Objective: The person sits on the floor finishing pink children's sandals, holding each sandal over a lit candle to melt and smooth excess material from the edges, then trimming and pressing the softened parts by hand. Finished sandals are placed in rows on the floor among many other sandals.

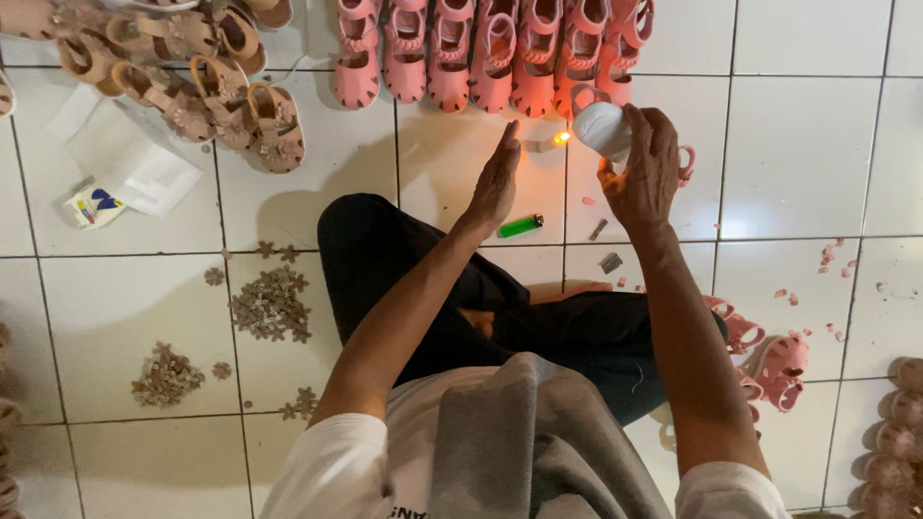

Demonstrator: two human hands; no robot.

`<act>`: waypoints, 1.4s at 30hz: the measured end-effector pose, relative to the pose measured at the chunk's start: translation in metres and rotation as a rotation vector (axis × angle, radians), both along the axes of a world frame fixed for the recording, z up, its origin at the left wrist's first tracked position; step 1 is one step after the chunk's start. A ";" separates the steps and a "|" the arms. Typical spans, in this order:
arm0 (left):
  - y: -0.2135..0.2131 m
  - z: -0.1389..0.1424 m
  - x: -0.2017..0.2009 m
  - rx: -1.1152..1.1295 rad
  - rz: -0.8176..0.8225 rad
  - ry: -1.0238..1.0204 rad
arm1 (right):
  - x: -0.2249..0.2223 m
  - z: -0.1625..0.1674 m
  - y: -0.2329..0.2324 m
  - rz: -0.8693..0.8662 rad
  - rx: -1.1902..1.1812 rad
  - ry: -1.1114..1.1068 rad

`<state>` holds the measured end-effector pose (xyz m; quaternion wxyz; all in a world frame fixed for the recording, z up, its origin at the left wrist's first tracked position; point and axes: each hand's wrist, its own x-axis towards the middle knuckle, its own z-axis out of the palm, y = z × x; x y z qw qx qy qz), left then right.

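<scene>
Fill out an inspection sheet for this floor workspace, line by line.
Surface: white tiled floor, person seated on it.
Job's things: pink sandal held in right hand; small flame on the floor; left hand flat beside the flame, empty.
Clutter: green lighter, flower trims, pink scraps, plastic bags.
Grippers: both bare hands.
Cables: nothing seen.
Surroundings: row of pink sandals, tan sandals.
</scene>
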<state>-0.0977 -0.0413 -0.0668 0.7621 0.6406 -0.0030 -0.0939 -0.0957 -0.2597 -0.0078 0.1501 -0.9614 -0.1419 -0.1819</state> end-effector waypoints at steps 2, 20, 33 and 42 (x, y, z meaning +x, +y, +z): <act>-0.001 0.002 -0.001 -0.001 -0.010 0.020 | 0.000 0.002 0.001 -0.002 0.014 0.002; -0.002 0.005 -0.008 0.020 -0.076 0.203 | -0.014 0.033 0.029 -0.006 0.423 0.252; 0.024 0.089 -0.072 -0.174 -0.274 -0.021 | -0.095 0.123 0.054 0.069 0.466 0.136; 0.031 0.122 -0.079 0.161 -0.410 -0.008 | -0.090 0.112 0.053 0.239 1.402 0.697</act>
